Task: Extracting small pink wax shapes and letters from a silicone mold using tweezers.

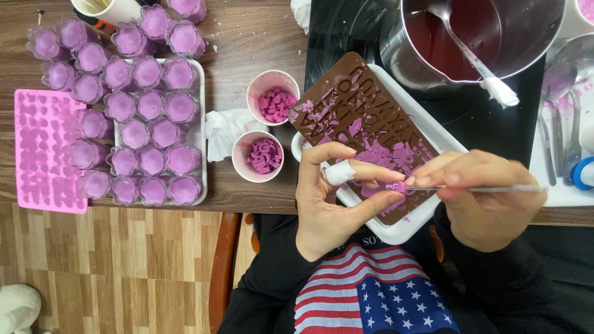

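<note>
Just below frame centre, the left hand [331,204] pinches a small purple piece [396,187], perhaps a moulded letter, while the right hand [479,198] grips a thin metal pick [476,188] lying horizontally, tip touching it from the right.

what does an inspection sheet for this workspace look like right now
surface: dark wooden table.
job's things: small purple moulded piece pinched in left hand; thin metal pick in right hand; brown letter-shaped silicone mould on white tray.
clutter: two white cups of purple pieces, pink silicone mould, purple-filled clear cups, steel pot with spoon.
grippers: both hands closed on their items; left forefinger bandaged.
cables: nothing seen.
surroundings: wood-pattern floor.
</note>
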